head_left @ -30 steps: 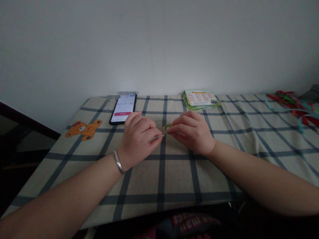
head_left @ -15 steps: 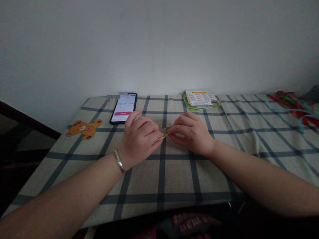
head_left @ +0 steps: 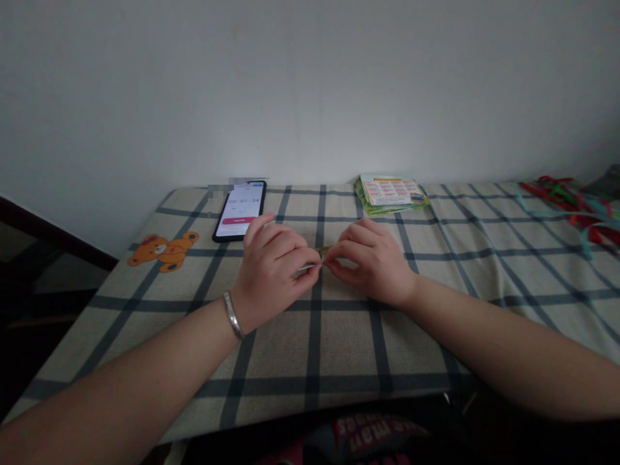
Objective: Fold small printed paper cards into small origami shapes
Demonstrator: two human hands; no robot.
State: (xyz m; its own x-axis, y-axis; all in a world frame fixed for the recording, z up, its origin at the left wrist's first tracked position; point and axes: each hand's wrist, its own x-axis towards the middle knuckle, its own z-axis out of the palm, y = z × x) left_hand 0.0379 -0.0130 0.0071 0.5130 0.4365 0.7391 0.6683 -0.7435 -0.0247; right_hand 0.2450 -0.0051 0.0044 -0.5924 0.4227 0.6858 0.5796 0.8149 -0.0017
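Note:
A small, thin yellow-green piece, perhaps paper, shows between my hands above the checked tablecloth; the fingers cover most of it. My left hand pinches its left side between thumb and forefinger, and a pale edge shows inside that pinch. From the right, my right hand pinches the same piece with thumb and fingertips. The fingertips of both hands nearly touch. A silver bracelet circles my left wrist.
Behind my left hand lies a phone with a running timer. A stack of printed green-edged cards sits near the wall. Red, green and teal ribbons are heaped at far right. An orange bear cutout is at left.
My fingertips have drawn slightly closer together, and less of the thin piece shows between them. The phone, cards and ribbons stay where they were.

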